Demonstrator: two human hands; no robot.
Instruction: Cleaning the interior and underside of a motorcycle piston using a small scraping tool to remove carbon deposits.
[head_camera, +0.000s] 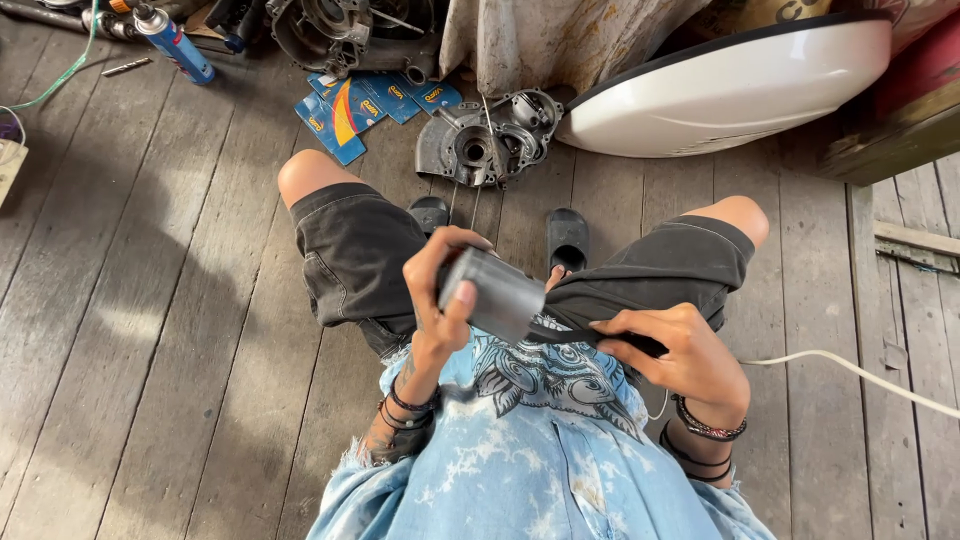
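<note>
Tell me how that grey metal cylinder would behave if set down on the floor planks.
The cylinder looks like rigid, smooth metal, so probably heavy for its size and a bit slippery; the left hand wraps it fully. On its round side it would likely roll along the planks.

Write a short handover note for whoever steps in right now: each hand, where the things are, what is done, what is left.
Left hand: grip closed around a grey metal cylinder, held over the lap.
Right hand: pinching a dark strip that runs from the cylinder's lower end to the fingers.
Floor ahead: grey engine casing by the feet, blue packets beside it, blue spray can upper left, white curved panel upper right, white cable at right.
Done: cylinder and strip are in hand.
Left: cannot tell how far the work on the cylinder has got; the casing lies untouched.
</note>
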